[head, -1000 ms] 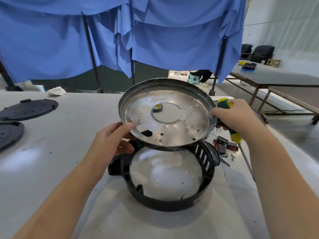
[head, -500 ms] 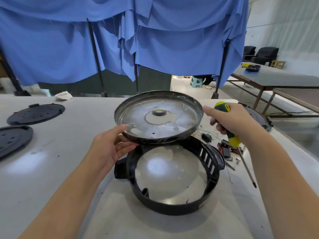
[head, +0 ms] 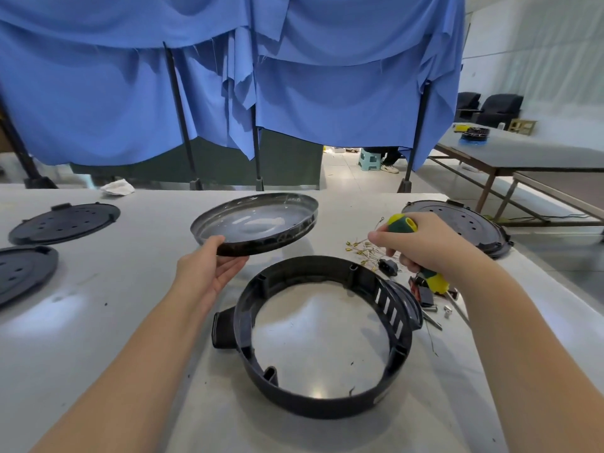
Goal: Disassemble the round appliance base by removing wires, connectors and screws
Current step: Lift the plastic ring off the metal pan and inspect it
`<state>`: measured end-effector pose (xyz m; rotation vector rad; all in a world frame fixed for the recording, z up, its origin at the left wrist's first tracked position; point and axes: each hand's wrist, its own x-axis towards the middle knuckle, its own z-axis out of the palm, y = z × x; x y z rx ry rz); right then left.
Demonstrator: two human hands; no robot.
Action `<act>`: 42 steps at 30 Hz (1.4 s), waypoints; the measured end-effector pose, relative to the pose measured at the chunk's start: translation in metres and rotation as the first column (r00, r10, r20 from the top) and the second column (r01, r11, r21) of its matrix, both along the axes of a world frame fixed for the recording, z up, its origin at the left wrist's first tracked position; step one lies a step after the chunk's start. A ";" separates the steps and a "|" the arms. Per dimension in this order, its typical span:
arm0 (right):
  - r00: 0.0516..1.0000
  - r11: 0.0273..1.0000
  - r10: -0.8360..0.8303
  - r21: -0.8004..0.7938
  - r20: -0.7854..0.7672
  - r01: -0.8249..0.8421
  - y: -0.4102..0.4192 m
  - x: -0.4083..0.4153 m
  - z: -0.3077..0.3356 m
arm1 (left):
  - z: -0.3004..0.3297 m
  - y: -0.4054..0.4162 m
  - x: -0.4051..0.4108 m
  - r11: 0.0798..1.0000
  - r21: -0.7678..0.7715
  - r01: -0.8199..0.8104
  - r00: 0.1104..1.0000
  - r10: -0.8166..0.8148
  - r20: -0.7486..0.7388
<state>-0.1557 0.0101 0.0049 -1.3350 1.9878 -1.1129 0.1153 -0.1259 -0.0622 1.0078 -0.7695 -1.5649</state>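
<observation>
While my left hand [head: 209, 273] holds the round metal pan [head: 258, 223] by its near left rim, thumb on top and fingers [head: 233, 266] curled under it, the pan hangs above the tabletop [head: 98, 322], almost level, a little beyond the black base ring [head: 327, 338]. The ring lies flat on the tabletop between my two forearms, open through the middle, with a handle stub on its left side and slotted vents on its right side.

My right hand [head: 421, 246] is clenched around the screwdriver [head: 405, 225]; its green and yellow handle shows above and below my fist, and the metal shaft points down toward the near right. Just under this hand lie loose wires with brass terminals [head: 359, 248], a black connector [head: 387, 268], some small red and black parts [head: 421, 292] and a few screws [head: 447, 310].

On the far left lie two black perforated discs [head: 65, 222], one nearer to me than the other. One more round black cover [head: 464, 227] lies on the far right, partly behind my right hand. A crumpled white cloth [head: 117, 186] sits at the far edge, below the blue curtain [head: 294, 76].
</observation>
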 end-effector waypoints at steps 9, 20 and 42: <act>0.998 0.996 0.033 0.088 -0.054 -0.029 -0.001 -0.006 -0.005 | -0.023 -0.007 0.002 0.998 0.047 -0.044 0.981 0.034 0.193; 0.985 0.978 0.125 0.181 -0.116 -0.103 0.004 -0.012 -0.006 | -0.001 0.002 0.009 0.954 0.218 0.208 0.434 -0.290 0.853; 0.949 1.000 -0.020 -0.018 -0.313 0.015 0.049 -0.002 -0.049 | 0.014 0.159 -0.075 0.399 -0.281 0.873 0.251 0.126 0.960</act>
